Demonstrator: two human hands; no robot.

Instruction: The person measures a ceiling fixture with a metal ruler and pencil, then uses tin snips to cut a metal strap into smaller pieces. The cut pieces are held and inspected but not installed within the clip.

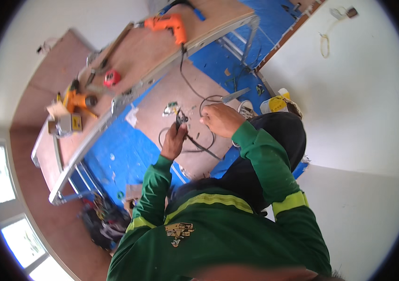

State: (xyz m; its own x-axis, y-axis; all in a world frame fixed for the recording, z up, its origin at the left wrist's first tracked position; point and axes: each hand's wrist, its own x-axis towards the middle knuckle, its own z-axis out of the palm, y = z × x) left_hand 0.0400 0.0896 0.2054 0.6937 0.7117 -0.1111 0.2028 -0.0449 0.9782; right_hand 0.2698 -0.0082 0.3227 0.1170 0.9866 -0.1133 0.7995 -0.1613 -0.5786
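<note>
My left hand (174,142) is closed round a dark piece with a greyish metal end (182,118), whose kind I cannot make out. A black cable (204,149) runs out by this hand, its end pointing down to the right. Level with it on the right, my right hand (221,120) has its fingers curled together; whatever they hold is hidden. The cord (184,75) of an orange drill (166,23) drops from the bench and loops beside the right hand. Below both hands lies a flat brown board (199,86) with small scraps (171,108) on it.
A long wooden bench (138,58) with a metal edge stands left and ahead. It bears a red tape measure (111,78), a yellow power tool (78,100) and a small box (69,124). Blue sheeting (110,145) covers the floor. A yellow-and-white bag (274,104) sits by my right knee.
</note>
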